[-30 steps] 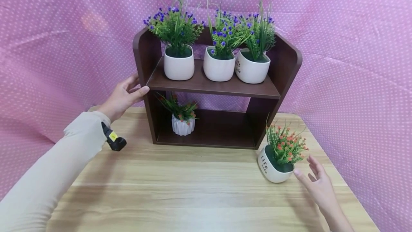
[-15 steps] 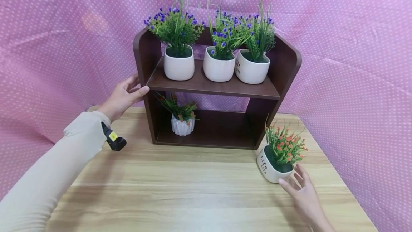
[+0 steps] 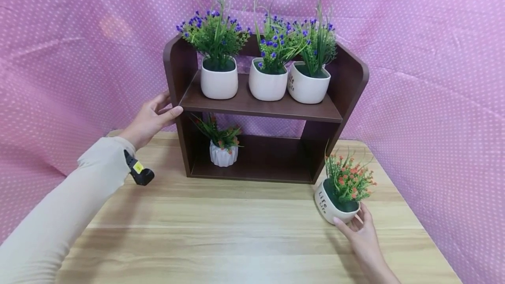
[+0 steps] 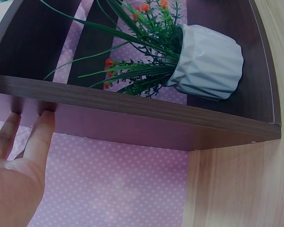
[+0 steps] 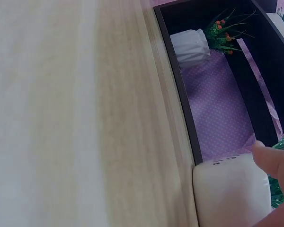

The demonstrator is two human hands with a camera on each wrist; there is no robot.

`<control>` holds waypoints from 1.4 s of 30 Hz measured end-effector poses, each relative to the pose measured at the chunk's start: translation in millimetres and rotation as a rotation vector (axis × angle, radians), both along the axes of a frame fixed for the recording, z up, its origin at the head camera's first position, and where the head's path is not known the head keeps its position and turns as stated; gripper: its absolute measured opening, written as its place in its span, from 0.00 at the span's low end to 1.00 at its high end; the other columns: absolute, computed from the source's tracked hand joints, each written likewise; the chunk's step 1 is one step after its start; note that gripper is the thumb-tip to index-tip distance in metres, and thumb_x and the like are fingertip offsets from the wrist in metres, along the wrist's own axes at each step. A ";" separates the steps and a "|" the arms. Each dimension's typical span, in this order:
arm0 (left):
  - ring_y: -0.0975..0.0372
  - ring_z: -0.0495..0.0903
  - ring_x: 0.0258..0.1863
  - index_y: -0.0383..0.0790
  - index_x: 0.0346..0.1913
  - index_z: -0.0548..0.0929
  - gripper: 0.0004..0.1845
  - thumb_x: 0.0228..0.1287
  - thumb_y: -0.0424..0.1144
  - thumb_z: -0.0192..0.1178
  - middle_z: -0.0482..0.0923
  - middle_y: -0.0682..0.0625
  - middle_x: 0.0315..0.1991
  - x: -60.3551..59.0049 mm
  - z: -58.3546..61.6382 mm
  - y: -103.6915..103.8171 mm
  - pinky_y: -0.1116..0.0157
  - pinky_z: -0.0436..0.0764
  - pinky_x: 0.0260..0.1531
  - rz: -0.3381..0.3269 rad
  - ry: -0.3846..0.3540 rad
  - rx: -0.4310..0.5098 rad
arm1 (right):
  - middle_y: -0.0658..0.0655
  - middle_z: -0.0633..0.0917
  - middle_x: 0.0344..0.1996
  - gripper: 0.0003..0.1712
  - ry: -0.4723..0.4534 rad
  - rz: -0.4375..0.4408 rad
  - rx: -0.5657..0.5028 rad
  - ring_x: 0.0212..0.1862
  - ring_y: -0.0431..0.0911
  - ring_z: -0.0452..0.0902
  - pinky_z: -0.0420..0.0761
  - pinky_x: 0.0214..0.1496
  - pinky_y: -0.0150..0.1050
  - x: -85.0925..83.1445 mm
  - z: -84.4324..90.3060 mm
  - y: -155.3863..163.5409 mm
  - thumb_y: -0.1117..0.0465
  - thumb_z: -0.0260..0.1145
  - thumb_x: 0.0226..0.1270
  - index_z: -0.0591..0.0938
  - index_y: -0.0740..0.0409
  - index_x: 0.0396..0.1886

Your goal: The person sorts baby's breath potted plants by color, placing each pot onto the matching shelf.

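The right hand [image 3: 360,233] cups the smooth rounded white pot [image 3: 330,207]; the left hand [image 3: 151,117], fingers straight, steadies the dark wooden shelf [image 3: 260,104].

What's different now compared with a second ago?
The right hand moved in from the right and now cups the white pot with orange flowers on the table. The left hand stayed on the shelf's left side; the shelf's pots are unmoved.

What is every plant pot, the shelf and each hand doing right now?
Orange-flower pot: upright on the table, beside the shelf, right hand around it.
Right hand: fingers curled round that pot.
Left hand: fingers resting on the shelf's left side.
Shelf: standing upright.
Three purple-flower pots: upright on the upper board.
Ribbed white pot: upright on the lower board.
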State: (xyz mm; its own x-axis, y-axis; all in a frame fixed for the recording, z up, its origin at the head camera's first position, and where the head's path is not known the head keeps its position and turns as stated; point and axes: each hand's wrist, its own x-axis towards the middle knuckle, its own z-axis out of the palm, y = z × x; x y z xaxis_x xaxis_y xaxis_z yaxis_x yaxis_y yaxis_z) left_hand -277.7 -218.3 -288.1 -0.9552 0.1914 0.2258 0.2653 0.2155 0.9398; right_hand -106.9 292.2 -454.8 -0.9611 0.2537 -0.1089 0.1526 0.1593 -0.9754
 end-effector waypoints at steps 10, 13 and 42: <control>0.49 0.61 0.70 0.49 0.75 0.54 0.36 0.69 0.41 0.58 0.54 0.45 0.74 -1.2 -1.7 1.2 0.64 0.75 0.58 -0.011 0.006 0.020 | 0.69 0.52 0.72 0.58 0.003 -0.105 0.036 0.68 0.58 0.57 0.66 0.48 0.14 -14.1 -6.4 -9.8 0.67 0.70 0.59 0.40 0.61 0.76; 0.49 0.60 0.70 0.49 0.76 0.54 0.37 0.68 0.42 0.58 0.54 0.46 0.75 -1.2 -2.1 0.8 0.65 0.75 0.58 -0.012 0.005 0.018 | 0.69 0.54 0.71 0.57 0.005 -0.120 0.055 0.67 0.58 0.58 0.66 0.51 0.17 -15.7 -6.9 -10.5 0.67 0.70 0.59 0.41 0.62 0.76; 0.50 0.60 0.70 0.49 0.76 0.53 0.37 0.68 0.42 0.58 0.55 0.46 0.74 -0.9 -1.2 0.1 0.65 0.75 0.58 0.004 0.001 0.009 | 0.70 0.59 0.67 0.58 0.010 -0.177 0.067 0.65 0.58 0.60 0.66 0.43 0.11 -23.3 -9.8 -12.6 0.67 0.74 0.53 0.45 0.65 0.74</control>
State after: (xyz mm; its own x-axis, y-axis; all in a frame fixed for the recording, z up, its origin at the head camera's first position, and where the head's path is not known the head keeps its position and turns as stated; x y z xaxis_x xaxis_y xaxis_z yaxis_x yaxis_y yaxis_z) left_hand -278.6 -218.2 -289.3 -0.9557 0.1855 0.2286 0.2655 0.2079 0.9414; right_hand -130.2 279.6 -464.5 -0.9017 0.4255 -0.0767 0.1745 0.1958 -0.9650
